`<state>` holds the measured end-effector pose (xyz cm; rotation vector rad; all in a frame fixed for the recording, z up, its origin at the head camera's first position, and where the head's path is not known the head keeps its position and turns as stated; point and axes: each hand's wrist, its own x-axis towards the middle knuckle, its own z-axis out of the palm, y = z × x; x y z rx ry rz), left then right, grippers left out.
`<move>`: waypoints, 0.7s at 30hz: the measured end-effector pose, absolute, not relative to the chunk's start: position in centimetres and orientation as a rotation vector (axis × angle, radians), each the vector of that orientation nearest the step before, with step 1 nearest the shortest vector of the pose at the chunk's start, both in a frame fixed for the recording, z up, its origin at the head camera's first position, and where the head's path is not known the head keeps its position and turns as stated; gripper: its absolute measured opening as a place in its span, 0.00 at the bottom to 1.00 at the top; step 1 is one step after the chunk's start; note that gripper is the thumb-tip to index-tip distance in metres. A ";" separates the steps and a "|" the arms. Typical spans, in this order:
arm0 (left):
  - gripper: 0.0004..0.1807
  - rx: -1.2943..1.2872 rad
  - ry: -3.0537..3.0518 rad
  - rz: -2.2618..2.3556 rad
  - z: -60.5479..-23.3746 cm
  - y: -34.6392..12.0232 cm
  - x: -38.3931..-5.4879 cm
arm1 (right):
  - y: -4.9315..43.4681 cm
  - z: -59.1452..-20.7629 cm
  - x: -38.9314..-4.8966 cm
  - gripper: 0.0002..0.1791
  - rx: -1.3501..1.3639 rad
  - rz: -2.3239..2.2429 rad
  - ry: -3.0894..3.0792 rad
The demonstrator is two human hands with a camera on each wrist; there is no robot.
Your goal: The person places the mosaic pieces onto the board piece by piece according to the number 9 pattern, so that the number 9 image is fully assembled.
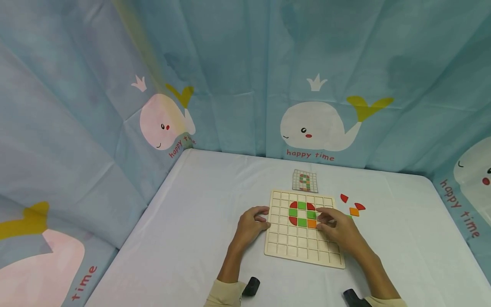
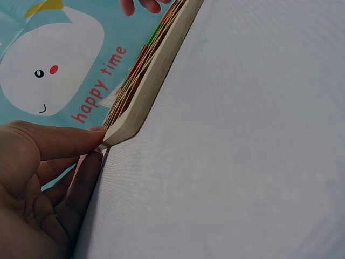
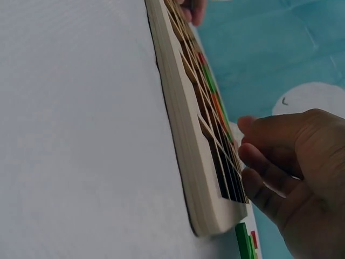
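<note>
Head view: left fingers (image 1: 261, 210) pinch the gridded board (image 1: 295, 241); right fingers (image 1: 327, 211), parted, hover just beside its orange square (image 1: 312, 224).

- Head view: bright, soft, fairly even light over the white bench (image 1: 192, 204); its direction is hard to tell.
- A yellowish streak slants down the curtain (image 1: 230, 55) at upper left; dim patches mottle the back panel.
- The wide lens makes prints near the side edges look stretched; the small card (image 1: 304, 181) shows little fine detail.
- Both wrist views are dimmer, the bench greyed.
- Shade dulls the lower fingers of the left grip (image 2: 29, 199) and much of the right grip (image 3: 318, 172).
- A thin dark shadow follows the board (image 3: 186, 124).
</note>
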<state>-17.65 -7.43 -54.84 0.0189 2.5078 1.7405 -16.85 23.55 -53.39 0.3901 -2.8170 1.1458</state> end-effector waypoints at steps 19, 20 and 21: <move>0.27 0.024 2.498 1.752 -55.3 -7.5 -17.8 | 27.1 -52.6 -16.3 0.28 0.300 1.083 -2.726; 0.27 0.023 2.499 1.751 -55.3 -7.5 -17.8 | 27.3 -52.6 -16.3 0.28 0.290 1.081 -2.727; 0.27 0.021 2.500 1.751 -55.3 -7.5 -17.8 | 27.5 -52.6 -16.3 0.28 0.281 1.079 -2.731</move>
